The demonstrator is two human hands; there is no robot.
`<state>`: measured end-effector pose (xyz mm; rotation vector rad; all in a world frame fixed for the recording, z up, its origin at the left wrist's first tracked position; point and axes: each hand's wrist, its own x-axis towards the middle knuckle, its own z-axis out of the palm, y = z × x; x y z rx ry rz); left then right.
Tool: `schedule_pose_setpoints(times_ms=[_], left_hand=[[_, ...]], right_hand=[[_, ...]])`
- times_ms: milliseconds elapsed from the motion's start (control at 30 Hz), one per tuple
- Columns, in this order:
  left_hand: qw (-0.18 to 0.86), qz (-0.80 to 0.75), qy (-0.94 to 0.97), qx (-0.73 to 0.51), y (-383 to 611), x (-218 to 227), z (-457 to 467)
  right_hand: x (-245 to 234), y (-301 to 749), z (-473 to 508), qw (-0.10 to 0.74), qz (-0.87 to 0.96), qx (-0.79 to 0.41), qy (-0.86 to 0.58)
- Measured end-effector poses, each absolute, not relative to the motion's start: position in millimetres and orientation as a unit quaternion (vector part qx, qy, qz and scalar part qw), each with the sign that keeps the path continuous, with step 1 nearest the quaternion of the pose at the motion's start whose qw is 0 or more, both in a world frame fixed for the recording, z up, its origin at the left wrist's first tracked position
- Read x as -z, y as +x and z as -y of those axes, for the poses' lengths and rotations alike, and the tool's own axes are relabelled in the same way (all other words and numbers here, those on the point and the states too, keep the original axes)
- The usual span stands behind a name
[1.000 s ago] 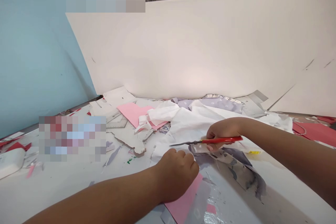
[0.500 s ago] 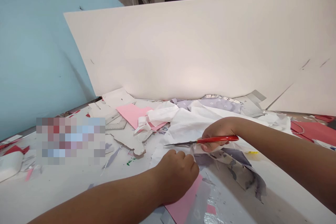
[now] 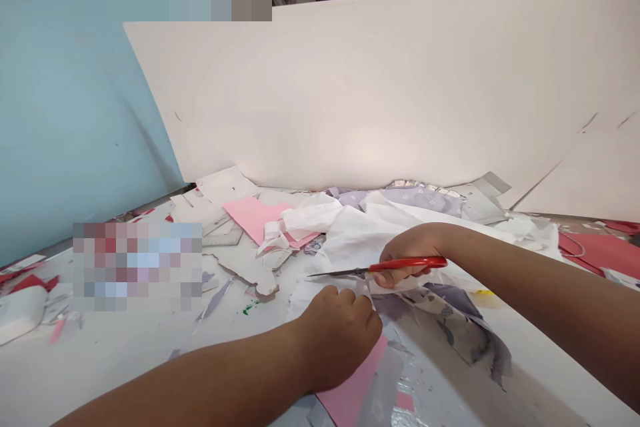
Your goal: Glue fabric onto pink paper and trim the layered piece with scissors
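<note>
My right hand [image 3: 413,252] is closed round the red handles of a pair of scissors [image 3: 380,268], blades pointing left over a white sheet [image 3: 357,240]. My left hand [image 3: 340,333] is curled into a fist just below the blades, pinching the edge of the thin white and grey-printed paper [image 3: 450,320] that the scissors are at. A pink sheet [image 3: 350,393] lies under my left wrist.
Paper scraps litter the white table [image 3: 100,360]: pink card [image 3: 253,213], white offcuts, red pieces [image 3: 600,250] at the right edge. A large white board [image 3: 400,93] leans along the back. A blue wall [image 3: 60,113] stands at left.
The scissors and my right hand have slid a little to the left along the paper. My left hand has stayed in place.
</note>
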<state>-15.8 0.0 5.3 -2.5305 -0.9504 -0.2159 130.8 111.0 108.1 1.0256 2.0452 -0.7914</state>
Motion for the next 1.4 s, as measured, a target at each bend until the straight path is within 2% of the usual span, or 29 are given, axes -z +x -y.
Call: schedule_pose_setpoints(times_ms=[467, 567, 733, 1000, 1133, 1400], left_hand=[[0.210, 0.349, -0.910, 0.082, -15, -5, 0], [0.208, 0.347, -0.910, 0.085, -16, -5, -1], [0.201, 0.347, -0.912, 0.081, -16, -5, -1], [0.201, 0.343, -0.914, 0.084, -16, -7, 0], [0.205, 0.345, -0.912, 0.090, -16, -5, -1], [0.208, 0.351, -0.909, 0.086, -16, -5, 0]], right_hand=[[-92, 137, -110, 0.242, -0.823, 0.223, 0.463], [-93, 136, -107, 0.255, -0.836, 0.224, 0.432], [-97, 130, -103, 0.271, -0.813, 0.304, 0.416], [-100, 117, -93, 0.230, -0.817, 0.297, 0.437], [-101, 113, -93, 0.239, -0.821, 0.293, 0.427], [-97, 102, -92, 0.233, -0.816, 0.189, 0.495]])
